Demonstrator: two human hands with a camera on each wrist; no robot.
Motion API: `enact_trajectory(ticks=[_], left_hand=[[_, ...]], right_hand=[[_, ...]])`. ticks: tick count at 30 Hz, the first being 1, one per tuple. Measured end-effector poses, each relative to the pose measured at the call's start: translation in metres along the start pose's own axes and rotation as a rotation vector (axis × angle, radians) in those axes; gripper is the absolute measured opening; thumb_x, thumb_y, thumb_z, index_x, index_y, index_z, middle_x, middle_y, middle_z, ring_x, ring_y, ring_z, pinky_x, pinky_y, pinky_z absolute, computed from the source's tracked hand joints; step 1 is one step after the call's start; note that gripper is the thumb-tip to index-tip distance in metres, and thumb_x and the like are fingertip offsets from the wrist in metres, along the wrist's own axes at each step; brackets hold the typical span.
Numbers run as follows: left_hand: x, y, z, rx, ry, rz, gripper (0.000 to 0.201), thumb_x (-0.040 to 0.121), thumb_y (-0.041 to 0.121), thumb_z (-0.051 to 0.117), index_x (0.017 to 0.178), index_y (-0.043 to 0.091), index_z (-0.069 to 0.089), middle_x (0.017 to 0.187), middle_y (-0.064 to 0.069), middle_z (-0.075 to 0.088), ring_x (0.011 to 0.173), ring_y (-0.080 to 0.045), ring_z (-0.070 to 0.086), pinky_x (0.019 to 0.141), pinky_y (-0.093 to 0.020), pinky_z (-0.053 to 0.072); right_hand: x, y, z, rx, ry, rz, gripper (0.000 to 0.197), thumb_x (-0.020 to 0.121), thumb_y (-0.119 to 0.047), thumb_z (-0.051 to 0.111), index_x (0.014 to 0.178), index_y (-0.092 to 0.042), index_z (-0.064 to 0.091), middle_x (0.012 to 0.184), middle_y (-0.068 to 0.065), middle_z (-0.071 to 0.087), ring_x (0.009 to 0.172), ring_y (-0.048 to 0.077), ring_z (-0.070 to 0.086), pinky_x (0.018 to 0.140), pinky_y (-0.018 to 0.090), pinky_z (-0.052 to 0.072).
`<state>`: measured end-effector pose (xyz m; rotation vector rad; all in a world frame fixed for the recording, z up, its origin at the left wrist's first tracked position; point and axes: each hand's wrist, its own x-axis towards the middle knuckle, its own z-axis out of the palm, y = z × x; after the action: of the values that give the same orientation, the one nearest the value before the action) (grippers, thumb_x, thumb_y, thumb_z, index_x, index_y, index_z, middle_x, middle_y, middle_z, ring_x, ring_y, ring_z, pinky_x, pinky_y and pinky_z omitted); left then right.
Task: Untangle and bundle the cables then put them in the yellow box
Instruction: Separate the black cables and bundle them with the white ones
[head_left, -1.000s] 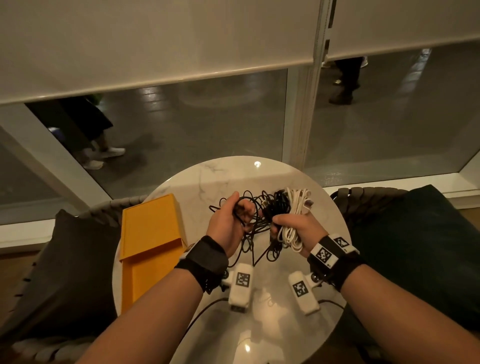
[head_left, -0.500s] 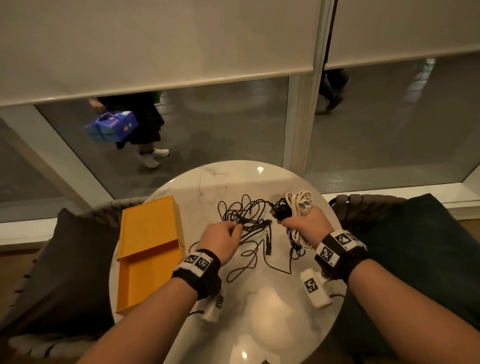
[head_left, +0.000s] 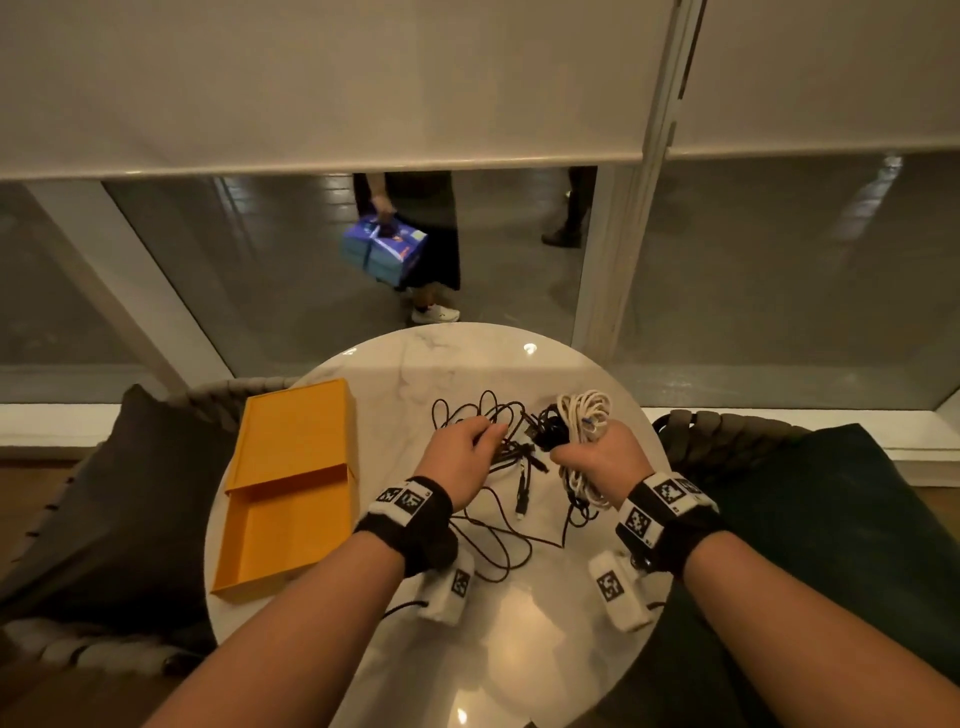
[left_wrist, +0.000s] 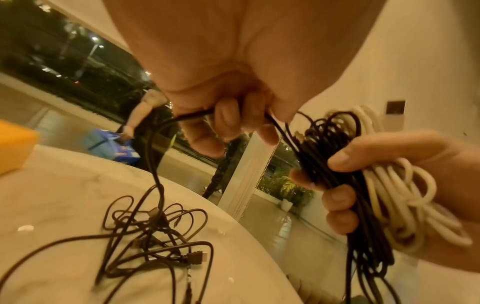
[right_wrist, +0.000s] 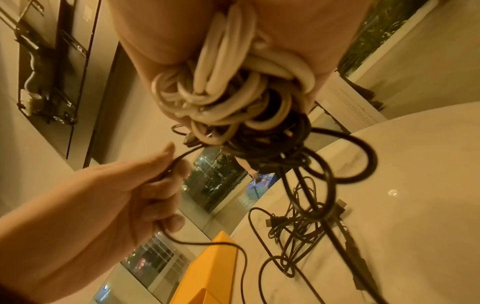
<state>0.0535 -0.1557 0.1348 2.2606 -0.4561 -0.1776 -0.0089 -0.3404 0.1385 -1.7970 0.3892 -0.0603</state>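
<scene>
My right hand grips a bunch of coiled white cable and coiled black cable above the round marble table. My left hand pinches one thin black cable strand that runs from the bunch. A loose tangle of black cables lies on the table under both hands. The yellow box lies open at the table's left, its lid slid partly back.
Dark cushioned wicker chairs stand at the left and right of the table. A glass wall with white frames rises behind it. Outside, a person carries a blue box. White tagged blocks hang below my wrists.
Both hands came down from holding the tangle up together. The loose black cables dropped onto the table. My left hand moved left with one strand while my right kept the bunch.
</scene>
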Motion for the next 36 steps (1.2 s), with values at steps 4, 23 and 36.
enact_trajectory(ticks=[4, 23, 36], left_hand=[[0.003, 0.002, -0.002, -0.294, 0.055, -0.184, 0.029, 0.104, 0.025, 0.042, 0.089, 0.013, 0.064, 0.079, 0.002, 0.060, 0.068, -0.012, 0.053, 0.071, -0.037, 0.052], [-0.010, 0.010, -0.003, -0.336, -0.112, -0.016, 0.019, 0.101, 0.029, 0.049, 0.083, 0.023, 0.050, 0.066, 0.006, 0.050, 0.056, -0.009, 0.043, 0.056, -0.028, 0.039], [-0.011, 0.004, -0.016, -0.311, -0.077, 0.127, 0.013, 0.099, 0.029, 0.053, 0.087, 0.027, 0.059, 0.072, 0.003, 0.057, 0.061, -0.012, 0.049, 0.058, -0.031, 0.045]], right_hand=[[0.000, 0.006, -0.006, 0.259, -0.017, 0.099, 0.018, 0.078, -0.007, 0.079, 0.095, -0.012, 0.072, 0.076, 0.005, 0.073, 0.067, 0.016, 0.070, 0.065, 0.032, 0.056], [0.000, -0.020, 0.043, 0.825, -0.124, 0.057, 0.051, 0.075, -0.010, 0.072, 0.115, 0.019, 0.057, 0.083, 0.021, 0.063, 0.072, 0.029, 0.065, 0.066, 0.037, 0.056], [-0.007, -0.018, 0.057, 0.905, -0.140, 0.038, 0.041, 0.082, -0.003, 0.067, 0.120, 0.012, 0.061, 0.106, 0.032, 0.065, 0.087, 0.036, 0.069, 0.068, 0.038, 0.060]])
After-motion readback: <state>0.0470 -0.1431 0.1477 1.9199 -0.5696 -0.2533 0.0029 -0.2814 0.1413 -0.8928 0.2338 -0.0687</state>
